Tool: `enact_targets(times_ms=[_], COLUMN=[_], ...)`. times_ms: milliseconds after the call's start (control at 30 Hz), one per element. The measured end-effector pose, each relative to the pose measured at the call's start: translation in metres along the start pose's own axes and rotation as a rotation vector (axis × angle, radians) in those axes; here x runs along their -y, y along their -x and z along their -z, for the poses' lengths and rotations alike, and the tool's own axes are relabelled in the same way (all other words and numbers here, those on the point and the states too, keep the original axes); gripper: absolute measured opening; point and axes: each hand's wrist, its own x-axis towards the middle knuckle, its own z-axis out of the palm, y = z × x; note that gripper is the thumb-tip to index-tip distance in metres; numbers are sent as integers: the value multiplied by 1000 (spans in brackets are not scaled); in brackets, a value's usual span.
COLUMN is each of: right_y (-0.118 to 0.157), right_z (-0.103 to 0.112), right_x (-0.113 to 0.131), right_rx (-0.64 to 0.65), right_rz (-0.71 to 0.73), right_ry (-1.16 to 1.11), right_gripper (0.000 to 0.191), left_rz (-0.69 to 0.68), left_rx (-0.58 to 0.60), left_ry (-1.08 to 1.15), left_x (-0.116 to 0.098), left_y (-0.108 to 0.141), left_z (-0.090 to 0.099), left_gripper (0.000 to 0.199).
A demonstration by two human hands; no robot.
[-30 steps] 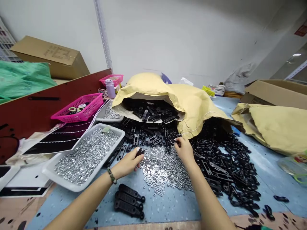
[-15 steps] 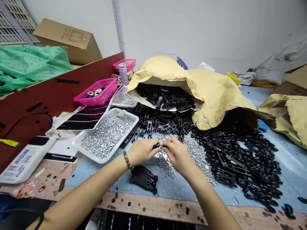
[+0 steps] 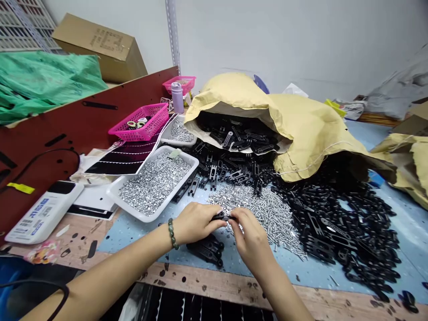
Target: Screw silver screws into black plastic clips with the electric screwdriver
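Two hands are pinching one small black plastic link (image 3: 219, 216) from either side, the left hand (image 3: 197, 223) and right hand (image 3: 252, 236) each keeping a tight fingertip grip on it above the loose screws and nuts (image 3: 261, 214). Three black links (image 3: 204, 252) are lying just below the hands, a white tray of nuts (image 3: 145, 217) is sitting to the left on the blue surface (image 3: 133, 236), and black links are spilling from a tan sack (image 3: 301, 129) ahead.
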Motion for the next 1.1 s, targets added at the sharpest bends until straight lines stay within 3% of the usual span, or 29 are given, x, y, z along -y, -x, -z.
enact_targets(times_ms=[200, 333, 567, 700, 833, 933, 1000, 1100], right_y=[9, 16, 12, 11, 18, 23, 22, 20], right_z=[4, 9, 16, 16, 7, -10, -23, -32], right_x=[15, 22, 16, 9, -7, -21, -26, -27], right_rx=[-52, -83, 56, 80, 161, 256, 262, 192], right_rz=[-9, -13, -112, -158, -156, -81, -45, -49], right_ry=[5, 14, -225, -305, -95, 216, 341, 352], right_gripper=[16, 16, 6, 4, 18, 7, 8, 8], left_rz=[-2, 20, -48, -95, 16, 163, 200, 158], left_rx=[-9, -68, 5, -12, -74, -70, -36, 3], left_ry=[149, 131, 174, 122, 73, 149, 214, 286], left_x=[-10, -17, -16, -13, -2, 11, 19, 26], left_y=[8, 16, 23, 21, 16, 13, 11, 7], left_z=[4, 2, 10, 14, 13, 9, 7, 3], left_gripper=[28, 32, 23, 24, 31, 26, 20, 15])
